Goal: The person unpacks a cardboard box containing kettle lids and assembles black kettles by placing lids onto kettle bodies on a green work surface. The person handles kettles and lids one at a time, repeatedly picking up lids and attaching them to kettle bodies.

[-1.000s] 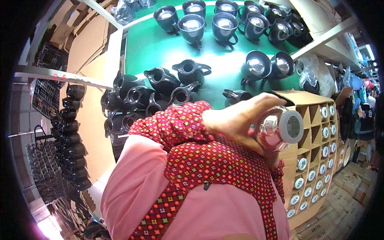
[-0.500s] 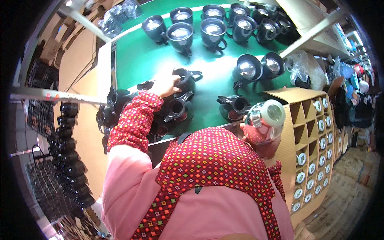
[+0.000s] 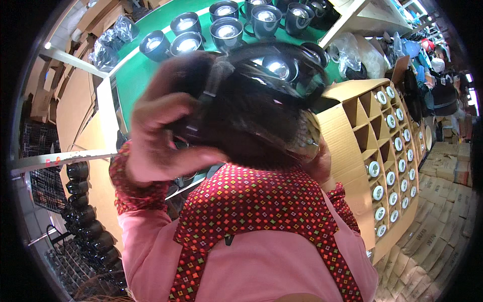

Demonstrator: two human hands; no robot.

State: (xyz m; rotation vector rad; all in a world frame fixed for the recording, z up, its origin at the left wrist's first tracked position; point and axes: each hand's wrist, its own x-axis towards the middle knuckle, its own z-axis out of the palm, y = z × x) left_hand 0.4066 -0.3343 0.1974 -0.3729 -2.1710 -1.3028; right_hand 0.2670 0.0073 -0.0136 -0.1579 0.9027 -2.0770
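Close before my chest, my left hand (image 3: 156, 136) is closed round a black pot-shaped plastic body (image 3: 241, 116), tilted on its side and blurred by motion. At its right end a clear, shiny glass liner (image 3: 308, 138) shows, partly covered by the black body. How far the liner sits inside is hidden. My right hand (image 3: 322, 163) is closed on the liner from the right, its fingers mostly hidden. Beyond, on the green work surface (image 3: 138, 83), several dark grey handled pots (image 3: 226, 32) stand upright with silvery insides.
To my right a divided cardboard box (image 3: 337, 136) holds several liners with pale round ends (image 3: 374, 168). A white metal bar (image 3: 65, 157) crosses at the left. Black pots (image 3: 85, 216) are stacked below it. Clear plastic bags (image 3: 347, 53) lie at the far right.
My left hand has lifted a black pot body off the green surface and brought it right, against the glass liner in my right hand. The view has shifted.
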